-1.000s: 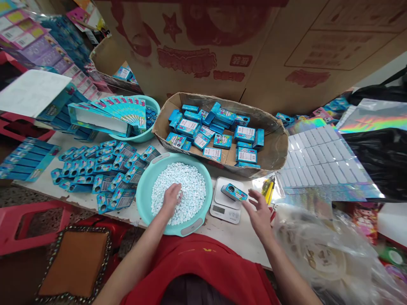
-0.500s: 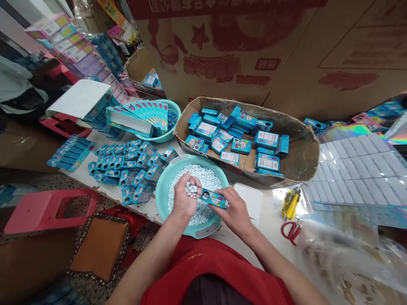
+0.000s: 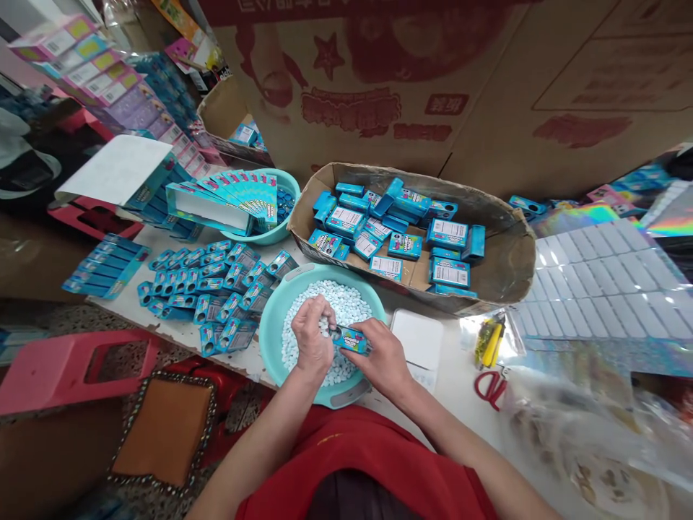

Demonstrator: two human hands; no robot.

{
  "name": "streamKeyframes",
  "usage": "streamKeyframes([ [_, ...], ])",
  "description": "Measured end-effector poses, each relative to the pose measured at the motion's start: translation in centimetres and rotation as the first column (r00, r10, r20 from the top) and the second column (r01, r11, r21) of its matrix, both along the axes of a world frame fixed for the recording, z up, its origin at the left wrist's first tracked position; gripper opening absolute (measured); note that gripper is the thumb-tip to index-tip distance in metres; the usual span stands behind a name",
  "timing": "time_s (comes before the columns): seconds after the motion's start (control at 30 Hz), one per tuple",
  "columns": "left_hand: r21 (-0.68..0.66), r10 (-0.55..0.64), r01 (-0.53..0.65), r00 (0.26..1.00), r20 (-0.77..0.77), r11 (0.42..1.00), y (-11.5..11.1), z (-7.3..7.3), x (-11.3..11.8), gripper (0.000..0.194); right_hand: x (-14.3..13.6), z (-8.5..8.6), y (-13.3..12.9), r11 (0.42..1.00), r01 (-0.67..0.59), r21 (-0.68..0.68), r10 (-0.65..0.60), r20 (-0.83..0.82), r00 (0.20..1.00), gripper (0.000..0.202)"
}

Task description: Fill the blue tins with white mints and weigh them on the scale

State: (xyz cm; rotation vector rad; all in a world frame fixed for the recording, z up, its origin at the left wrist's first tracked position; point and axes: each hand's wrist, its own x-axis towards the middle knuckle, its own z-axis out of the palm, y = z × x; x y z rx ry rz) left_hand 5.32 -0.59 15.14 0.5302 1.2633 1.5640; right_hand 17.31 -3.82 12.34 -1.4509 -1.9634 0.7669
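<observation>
Over a turquoise basin [image 3: 269, 339] of small pale candies [image 3: 346, 300], my two hands meet. My right hand [image 3: 385, 354] grips a small blue candy box [image 3: 351, 339] between thumb and fingers, its printed face up and its round-windowed end toward the left. My left hand [image 3: 314, 336] is curled around some pale candies at that end of the box; most of them are hidden by the fingers. Left of the basin, several similar small blue boxes [image 3: 216, 278] stand in rows on the table.
Behind the basin is a cut-down carton [image 3: 503, 278] with filled-looking blue boxes. A second turquoise bowl [image 3: 281, 235] holds flat printed boxes. A white tray [image 3: 416, 336], yellow cutter [image 3: 492, 343] and red-handled scissors [image 3: 490, 388] lie on the right. A red stool [image 3: 81, 365] stands left.
My left hand has turned over and closed its fingers, hiding candies that showed in its open palm. The box has shifted slightly left with my right hand. The view has moved a little.
</observation>
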Motion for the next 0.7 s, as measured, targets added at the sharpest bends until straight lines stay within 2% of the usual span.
streamKeyframes([
  [0.3,0.004,0.007,-0.006,0.999,-0.044,1.000,0.0,-0.2,0.3,0.032,0.1,0.3,0.1,1.000,0.011,-0.015,-0.011,0.004,1.000,0.030],
  [0.43,0.001,-0.009,0.009,1.000,-0.026,1.000,0.2,0.3,0.8,0.032,0.1,0.1,0.3,0.999,0.023,-0.027,-0.023,0.007,1.000,0.032],
  [0.57,-0.045,-0.046,0.048,0.999,0.028,0.998,0.7,0.5,0.3,0.036,1.0,0.4,-0.1,0.998,0.038,-0.041,-0.042,-0.093,0.995,0.030],
  [0.63,-0.077,-0.050,0.045,0.997,-0.061,0.996,0.8,-0.3,-1.2,0.037,2.6,0.9,-0.7,0.996,0.067,-0.057,-0.077,-0.194,0.978,0.028],
  [0.67,-0.106,-0.084,0.066,0.980,-0.179,0.992,0.7,-1.0,-2.2,0.036,3.7,1.2,-1.1,0.993,0.098,-0.065,-0.110,-0.232,0.966,0.026],
  [0.7,-0.145,-0.142,0.097,0.931,-0.337,0.985,0.6,-2.0,-3.4,0.034,4.9,1.4,-1.5,0.988,0.140,-0.070,-0.153,-0.251,0.956,0.025],
])
